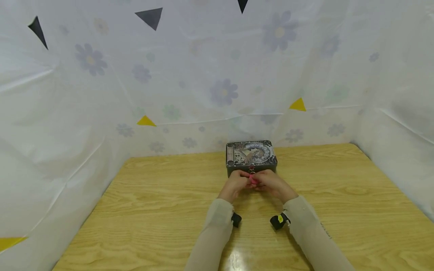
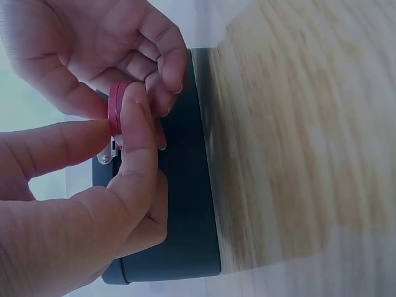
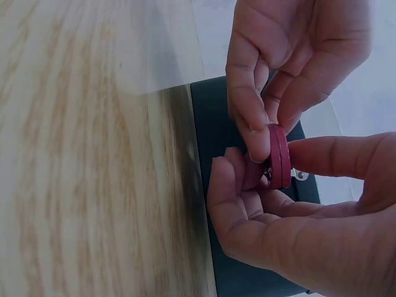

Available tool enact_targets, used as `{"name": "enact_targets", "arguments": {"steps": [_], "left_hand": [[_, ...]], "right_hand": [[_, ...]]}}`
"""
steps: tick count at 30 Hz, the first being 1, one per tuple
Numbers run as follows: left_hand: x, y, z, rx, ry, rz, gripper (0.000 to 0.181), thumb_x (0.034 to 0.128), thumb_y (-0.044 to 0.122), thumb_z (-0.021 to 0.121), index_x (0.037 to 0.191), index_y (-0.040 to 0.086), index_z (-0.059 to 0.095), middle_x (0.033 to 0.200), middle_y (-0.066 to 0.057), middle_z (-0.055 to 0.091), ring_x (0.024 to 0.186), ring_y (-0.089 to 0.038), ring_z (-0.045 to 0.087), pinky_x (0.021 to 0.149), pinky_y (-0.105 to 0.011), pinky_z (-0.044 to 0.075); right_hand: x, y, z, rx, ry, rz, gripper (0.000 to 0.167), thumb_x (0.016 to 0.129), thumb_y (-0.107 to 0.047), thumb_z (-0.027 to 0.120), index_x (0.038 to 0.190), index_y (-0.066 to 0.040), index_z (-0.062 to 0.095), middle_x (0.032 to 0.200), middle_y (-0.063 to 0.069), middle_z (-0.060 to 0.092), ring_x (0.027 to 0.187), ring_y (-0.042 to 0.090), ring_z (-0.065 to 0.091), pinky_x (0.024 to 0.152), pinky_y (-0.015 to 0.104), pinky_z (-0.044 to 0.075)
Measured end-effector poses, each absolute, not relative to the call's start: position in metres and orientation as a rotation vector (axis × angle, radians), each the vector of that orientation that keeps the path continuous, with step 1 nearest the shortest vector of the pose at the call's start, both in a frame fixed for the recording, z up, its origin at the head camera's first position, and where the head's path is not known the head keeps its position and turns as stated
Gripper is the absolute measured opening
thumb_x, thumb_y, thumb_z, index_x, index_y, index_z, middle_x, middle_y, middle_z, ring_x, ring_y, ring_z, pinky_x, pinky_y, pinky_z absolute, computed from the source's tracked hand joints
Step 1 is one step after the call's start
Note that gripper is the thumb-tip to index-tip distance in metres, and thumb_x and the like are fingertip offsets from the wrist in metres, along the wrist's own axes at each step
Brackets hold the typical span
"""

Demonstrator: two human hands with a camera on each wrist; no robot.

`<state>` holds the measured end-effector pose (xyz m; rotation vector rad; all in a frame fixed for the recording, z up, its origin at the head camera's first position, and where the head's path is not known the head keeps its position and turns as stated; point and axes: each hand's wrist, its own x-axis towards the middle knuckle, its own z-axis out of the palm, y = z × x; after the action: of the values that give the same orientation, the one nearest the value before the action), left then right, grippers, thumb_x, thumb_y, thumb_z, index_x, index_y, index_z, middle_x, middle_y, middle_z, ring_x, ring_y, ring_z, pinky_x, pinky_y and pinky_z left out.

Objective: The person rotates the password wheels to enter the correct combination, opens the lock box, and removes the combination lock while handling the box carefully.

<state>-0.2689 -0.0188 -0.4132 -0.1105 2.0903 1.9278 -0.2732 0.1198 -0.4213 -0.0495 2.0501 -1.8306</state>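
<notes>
Across the tin — fingers, red piece; behind — flowered sheeting.

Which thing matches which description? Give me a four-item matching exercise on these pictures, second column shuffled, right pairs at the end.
Things:
1. tin box
2. round padlock
3. tabletop
4. backdrop sheet

Descriptions:
A. red, held by the left hand and right hand
B. whitish, flower-printed
C. yellowish wood grain
D. dark-sided, with an illustrated top

Right pairs: 1-D, 2-A, 3-C, 4-B
</notes>
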Motion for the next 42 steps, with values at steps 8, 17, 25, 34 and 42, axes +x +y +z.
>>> {"name": "enact_targets", "arguments": {"steps": [8, 17, 25, 34, 42], "left_hand": [[-0.2689, -0.0182, -0.4128, -0.128, 2.119, 1.889, 0.02, 0.0877, -0.012, 0.055, 0.107, -0.012, 0.055, 0.101, -0.019, 0.06, 0.084, -0.027, 0.068, 0.08, -0.035, 0.057], [-0.2683, -0.0177, -0.412, -0.118, 2.12, 1.886, 0.018, 0.0876, -0.012, 0.055, 0.106, -0.011, 0.055, 0.097, -0.018, 0.059, 0.082, -0.025, 0.067, 0.074, -0.03, 0.058], [-0.2683, -0.0172, -0.4134, -0.115, 2.095, 1.932, 0.018, 0.0868, -0.015, 0.054, 0.105, -0.013, 0.054, 0.096, -0.02, 0.06, 0.079, -0.027, 0.068, 0.075, -0.032, 0.058], [-0.2672, -0.0168, -0.4126, -0.097, 2.085, 1.937, 0.02, 0.0895, -0.012, 0.053, 0.109, -0.015, 0.051, 0.1, -0.022, 0.06, 0.08, -0.027, 0.068, 0.075, -0.032, 0.059], [-0.2639, -0.0157, -0.4127, -0.092, 2.116, 1.968, 0.017, 0.0897, -0.009, 0.053, 0.106, -0.013, 0.051, 0.095, -0.02, 0.058, 0.083, -0.031, 0.069, 0.074, -0.033, 0.059]], "right_hand": [[-0.2723, 0.1203, -0.4205, -0.081, 2.052, -1.828, 0.033, 0.099, -0.006, 0.043, 0.117, 0.019, 0.053, 0.084, 0.004, 0.061, 0.072, 0.01, 0.06, 0.073, 0.028, 0.055], [-0.2724, 0.1218, -0.4213, -0.131, 2.087, -1.773, 0.033, 0.1, -0.005, 0.039, 0.116, 0.02, 0.053, 0.086, 0.004, 0.061, 0.074, 0.01, 0.06, 0.076, 0.03, 0.055], [-0.2726, 0.1213, -0.4207, -0.086, 2.106, -1.785, 0.034, 0.099, -0.005, 0.041, 0.119, 0.021, 0.052, 0.09, 0.007, 0.064, 0.075, 0.01, 0.06, 0.078, 0.032, 0.055], [-0.2724, 0.1246, -0.4182, -0.023, 2.079, -1.823, 0.034, 0.099, -0.006, 0.041, 0.117, 0.02, 0.054, 0.079, 0.0, 0.063, 0.07, 0.008, 0.06, 0.074, 0.028, 0.054], [-0.2725, 0.1255, -0.4177, -0.03, 2.075, -1.829, 0.032, 0.099, -0.007, 0.043, 0.113, 0.018, 0.057, 0.076, -0.002, 0.063, 0.068, 0.008, 0.059, 0.069, 0.025, 0.053]]}}
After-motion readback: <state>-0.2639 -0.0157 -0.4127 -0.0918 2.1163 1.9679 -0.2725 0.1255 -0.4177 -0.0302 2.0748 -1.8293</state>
